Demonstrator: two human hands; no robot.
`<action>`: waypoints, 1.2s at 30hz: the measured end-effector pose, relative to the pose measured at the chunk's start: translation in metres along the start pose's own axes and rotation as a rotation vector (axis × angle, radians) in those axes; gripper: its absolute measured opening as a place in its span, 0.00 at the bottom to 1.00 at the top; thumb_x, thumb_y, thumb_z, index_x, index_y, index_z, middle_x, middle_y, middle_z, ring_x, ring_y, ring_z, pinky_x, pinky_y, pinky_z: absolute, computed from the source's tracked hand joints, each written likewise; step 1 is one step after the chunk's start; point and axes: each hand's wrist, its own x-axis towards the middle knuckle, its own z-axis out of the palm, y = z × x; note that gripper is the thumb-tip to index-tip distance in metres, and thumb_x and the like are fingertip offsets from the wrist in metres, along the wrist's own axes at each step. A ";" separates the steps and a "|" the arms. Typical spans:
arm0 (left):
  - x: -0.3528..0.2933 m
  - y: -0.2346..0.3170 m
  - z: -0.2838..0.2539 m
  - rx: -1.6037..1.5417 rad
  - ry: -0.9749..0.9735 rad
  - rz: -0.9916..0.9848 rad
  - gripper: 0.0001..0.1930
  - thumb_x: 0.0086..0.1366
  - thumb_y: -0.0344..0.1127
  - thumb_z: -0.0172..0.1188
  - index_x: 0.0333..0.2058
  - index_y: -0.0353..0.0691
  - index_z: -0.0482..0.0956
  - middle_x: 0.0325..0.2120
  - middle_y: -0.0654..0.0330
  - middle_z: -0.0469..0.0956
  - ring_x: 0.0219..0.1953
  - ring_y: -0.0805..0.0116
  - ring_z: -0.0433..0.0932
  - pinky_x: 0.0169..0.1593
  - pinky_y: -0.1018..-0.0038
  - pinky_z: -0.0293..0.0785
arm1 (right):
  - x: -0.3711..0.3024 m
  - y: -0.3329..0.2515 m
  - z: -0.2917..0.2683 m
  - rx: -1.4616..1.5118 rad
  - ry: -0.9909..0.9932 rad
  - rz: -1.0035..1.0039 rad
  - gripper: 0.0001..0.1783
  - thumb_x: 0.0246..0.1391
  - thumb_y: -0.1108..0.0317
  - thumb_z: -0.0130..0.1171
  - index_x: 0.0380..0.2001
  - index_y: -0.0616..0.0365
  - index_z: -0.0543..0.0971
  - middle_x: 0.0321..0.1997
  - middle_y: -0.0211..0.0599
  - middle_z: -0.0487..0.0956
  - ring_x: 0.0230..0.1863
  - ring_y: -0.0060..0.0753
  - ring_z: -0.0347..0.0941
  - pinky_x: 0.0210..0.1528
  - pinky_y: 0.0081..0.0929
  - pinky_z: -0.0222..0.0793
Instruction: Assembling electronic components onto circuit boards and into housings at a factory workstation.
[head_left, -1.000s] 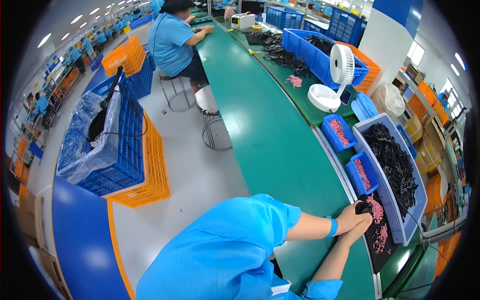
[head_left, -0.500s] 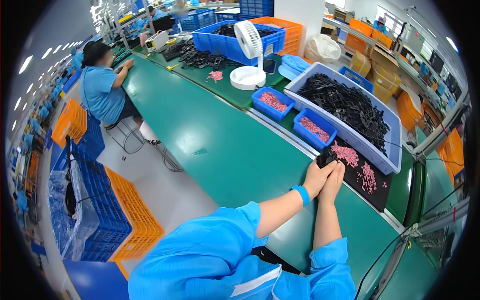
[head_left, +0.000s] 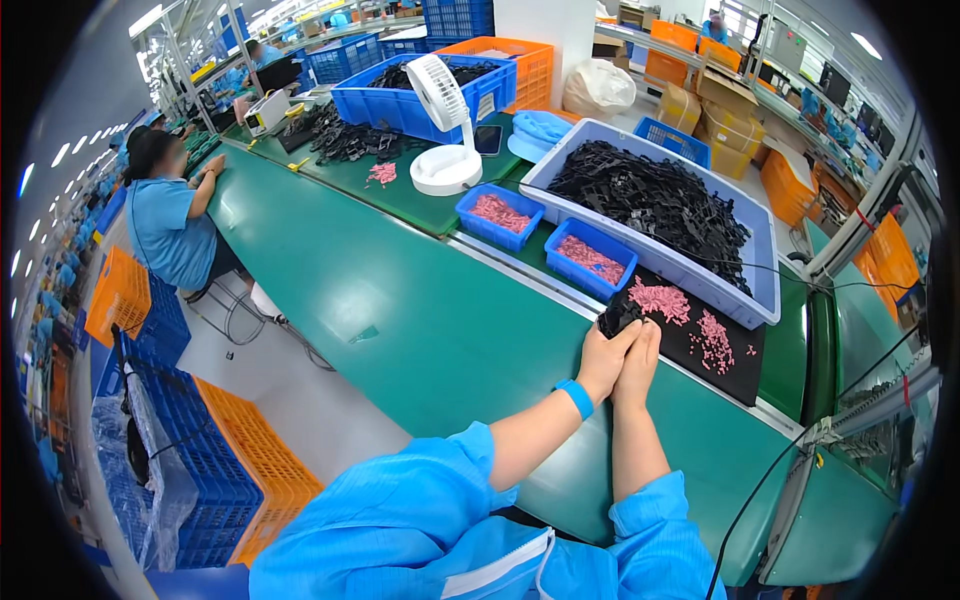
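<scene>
My left hand (head_left: pixel 604 362), with a blue band at its wrist, is closed on a small black plastic part (head_left: pixel 619 314). Pressed against it, my right hand (head_left: pixel 637 368) has its fingers closed at the same part. Both hands are at the edge of a black mat (head_left: pixel 741 381). Small pink pieces (head_left: pixel 661 299) lie loose on that mat in two heaps, just beyond my fingertips. My fingers cover much of the black part, so its full shape is hidden, as is any pink piece in my grip.
Two small blue bins (head_left: pixel 592 283) of pink pieces stand beyond my hands. Behind them is a large pale bin (head_left: pixel 765 297) heaped with black parts. A white fan (head_left: pixel 447 168) stands farther left. A co-worker (head_left: pixel 170 222) sits across the green table (head_left: pixel 330 270). A cable hangs at right.
The whole view has shifted, so the scene sits a little farther left and up. My hands stay together on the black part over the mat's edge.
</scene>
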 end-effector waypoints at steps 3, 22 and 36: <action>-0.001 0.002 0.003 0.008 -0.015 0.009 0.05 0.60 0.31 0.59 0.34 0.38 0.78 0.30 0.65 0.78 0.32 0.78 0.74 0.37 0.79 0.72 | -0.003 -0.007 0.000 -0.053 0.022 -0.008 0.20 0.67 0.55 0.36 0.44 0.60 0.70 0.40 0.41 0.74 0.42 0.33 0.70 0.47 0.29 0.65; -0.002 0.004 0.001 0.007 -0.009 0.010 0.04 0.62 0.31 0.57 0.34 0.38 0.77 0.29 0.67 0.77 0.31 0.79 0.74 0.35 0.80 0.71 | -0.005 -0.015 0.003 -0.110 0.019 -0.001 0.15 0.66 0.61 0.37 0.46 0.58 0.69 0.38 0.40 0.75 0.40 0.31 0.70 0.44 0.28 0.66; 0.003 0.012 -0.007 0.083 0.053 0.022 0.11 0.58 0.38 0.61 0.31 0.35 0.78 0.27 0.65 0.78 0.28 0.76 0.73 0.34 0.75 0.73 | -0.010 -0.017 0.026 -0.205 0.067 -0.027 0.20 0.63 0.57 0.40 0.45 0.63 0.70 0.43 0.44 0.73 0.44 0.37 0.70 0.49 0.31 0.66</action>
